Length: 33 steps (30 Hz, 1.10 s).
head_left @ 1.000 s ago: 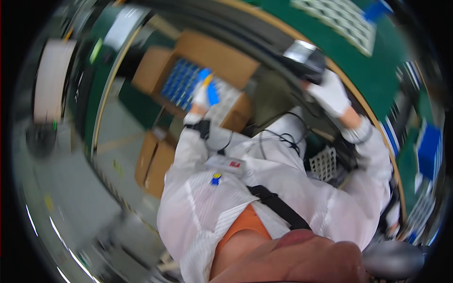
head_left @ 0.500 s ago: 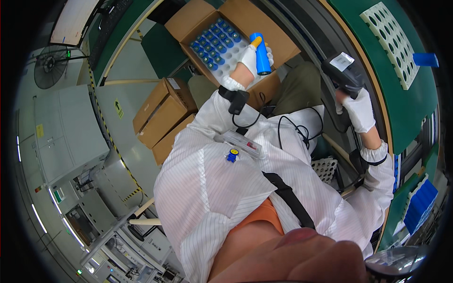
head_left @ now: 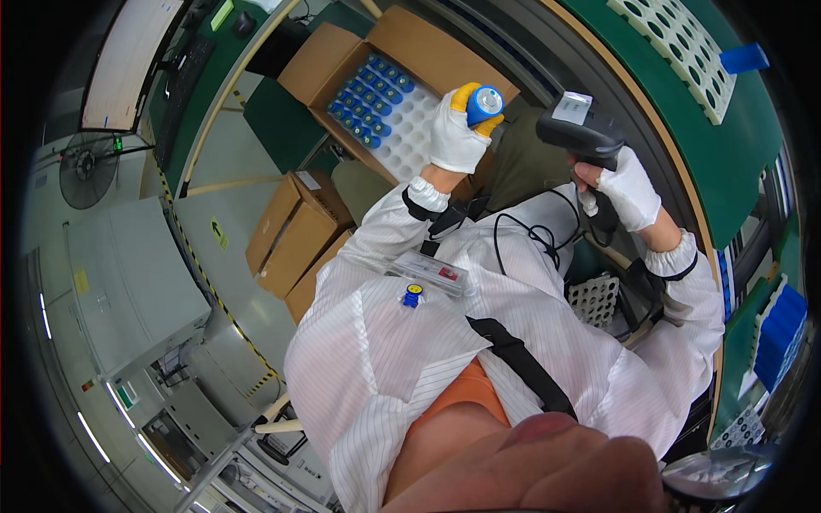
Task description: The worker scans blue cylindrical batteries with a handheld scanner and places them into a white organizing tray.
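- A green table [head_left: 744, 188] curves along the person's right; a cream tray [head_left: 684, 60] with rows of round holes rests on it.
- An open cardboard box [head_left: 440, 51] holds a white insert [head_left: 415, 128] with round sockets, its left part filled with blue cells [head_left: 368, 98].
- A black handheld scanner [head_left: 581, 128], pistol-shaped with a pale label on top, is raised between box and table.
- The right hand [head_left: 629, 190], white-gloved with bare fingertips, is wrapped around the scanner's handle.
- The left hand [head_left: 462, 137], white-gloved with yellow fingertips, grips one cell.
- That held blue cylinder [head_left: 484, 104], beside the insert's right side, is smooth and bright blue; its round, silvery-white end faces the camera, a ring marking the middle.
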Tool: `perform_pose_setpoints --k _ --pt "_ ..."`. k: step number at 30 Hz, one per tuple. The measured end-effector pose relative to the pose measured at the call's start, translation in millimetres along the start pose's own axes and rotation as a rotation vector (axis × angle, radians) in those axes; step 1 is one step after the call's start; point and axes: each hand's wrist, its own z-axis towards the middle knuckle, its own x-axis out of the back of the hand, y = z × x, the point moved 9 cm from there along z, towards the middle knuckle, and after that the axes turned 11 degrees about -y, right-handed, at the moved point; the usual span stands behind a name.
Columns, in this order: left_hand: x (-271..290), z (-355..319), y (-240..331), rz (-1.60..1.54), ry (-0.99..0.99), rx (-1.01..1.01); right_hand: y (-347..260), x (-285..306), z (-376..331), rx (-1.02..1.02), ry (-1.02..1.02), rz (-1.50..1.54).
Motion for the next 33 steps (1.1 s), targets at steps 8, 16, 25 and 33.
perform_pose_setpoints --k 8,16,25,33 --pt "-18 3 16 -0.015 0.016 -0.074 -3 -4 1 -0.023 -0.006 -0.073" --pt "-60 86 42 -0.727 -0.24 0.118 -52 -7 -23 0.517 0.136 -0.396" --pt "-130 210 219 -0.82 -0.583 -0.047 -83 -24 -73 0.877 0.236 -0.764" --pt "-204 251 281 -0.415 -0.613 -0.151 -93 -15 -90 1.001 0.403 -0.851"
